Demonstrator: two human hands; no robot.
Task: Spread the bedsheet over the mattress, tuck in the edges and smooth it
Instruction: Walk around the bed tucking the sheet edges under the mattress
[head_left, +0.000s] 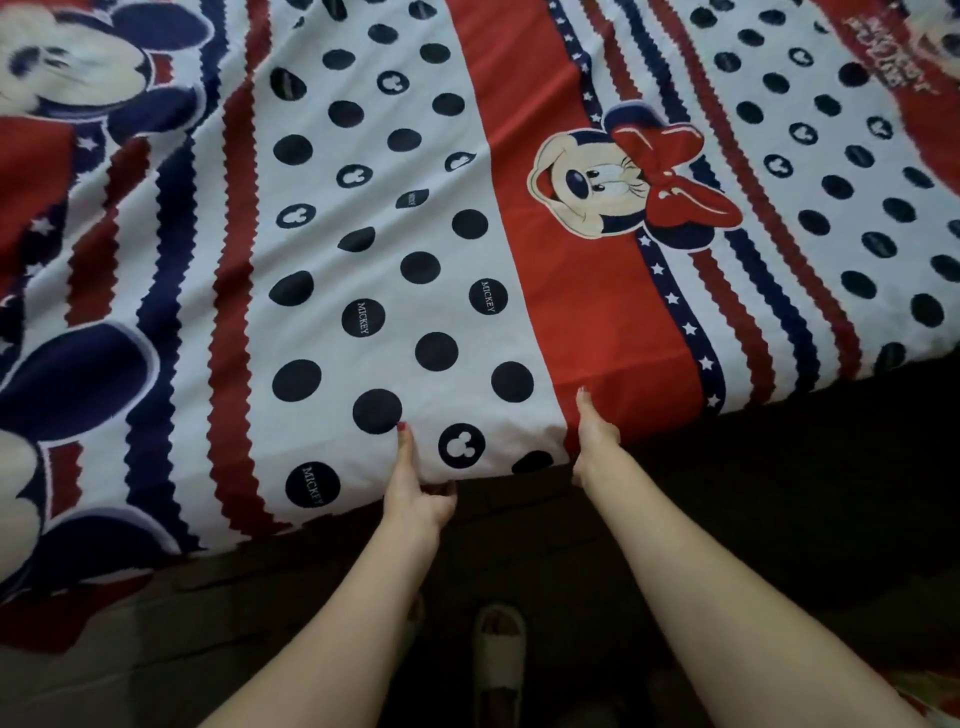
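A bedsheet (395, 218) printed with red, white and navy stripes, navy dots and cartoon mice lies spread over the mattress and fills the upper part of the view. Its near edge runs diagonally from lower left to right. My left hand (415, 488) grips that edge, thumb on top of the white dotted band and fingers curled under the cloth. My right hand (595, 441) grips the same edge a little to the right, where white meets red, thumb on top and fingers hidden beneath. The mattress itself is hidden under the sheet.
Below the sheet's edge the dark side of the bed (779, 467) drops to a dim floor (156, 649). A light slipper on a foot (498, 660) stands between my forearms. At far left a part of the sheet (52, 613) hangs lower over the edge.
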